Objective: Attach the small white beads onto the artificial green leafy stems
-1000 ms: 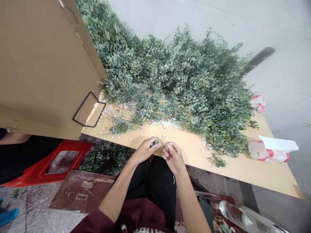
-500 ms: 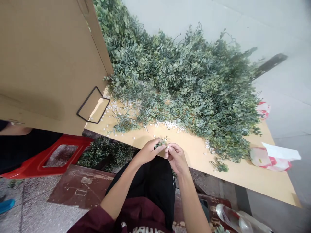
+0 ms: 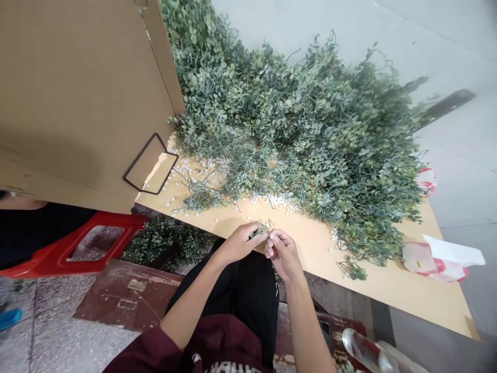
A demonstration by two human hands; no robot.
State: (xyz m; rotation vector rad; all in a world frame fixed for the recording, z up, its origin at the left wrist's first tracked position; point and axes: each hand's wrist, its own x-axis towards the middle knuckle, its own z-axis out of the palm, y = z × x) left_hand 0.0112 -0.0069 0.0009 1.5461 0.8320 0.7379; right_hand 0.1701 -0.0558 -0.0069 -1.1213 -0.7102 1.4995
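My left hand (image 3: 239, 242) is closed on a small green leafy sprig (image 3: 266, 227), which pokes out past the thumb and fingertips at the table's front edge. Close beside it, my right hand (image 3: 285, 253) is pinched, with a tiny white bead-like piece (image 3: 271, 236) at its fingertips. The two hands' fingertips almost meet at the sprig. Just beyond them, many similar white pieces (image 3: 277, 201) lie scattered on the tabletop (image 3: 322, 243). A big heap of leafy green sprigs (image 3: 295, 109) covers the back of the table.
A large cardboard box (image 3: 77, 93) stands at the left, near a black wire frame (image 3: 151, 163). One loose sprig (image 3: 353, 270) and a red-and-white plastic bag (image 3: 433, 259) lie at the right. Another person sits beyond a red stool (image 3: 128, 230); more greenery (image 3: 171, 241) is under the table.
The camera view has shifted slightly. Both hands keep nearly the same place and hold, with the sprig turned a little between them.
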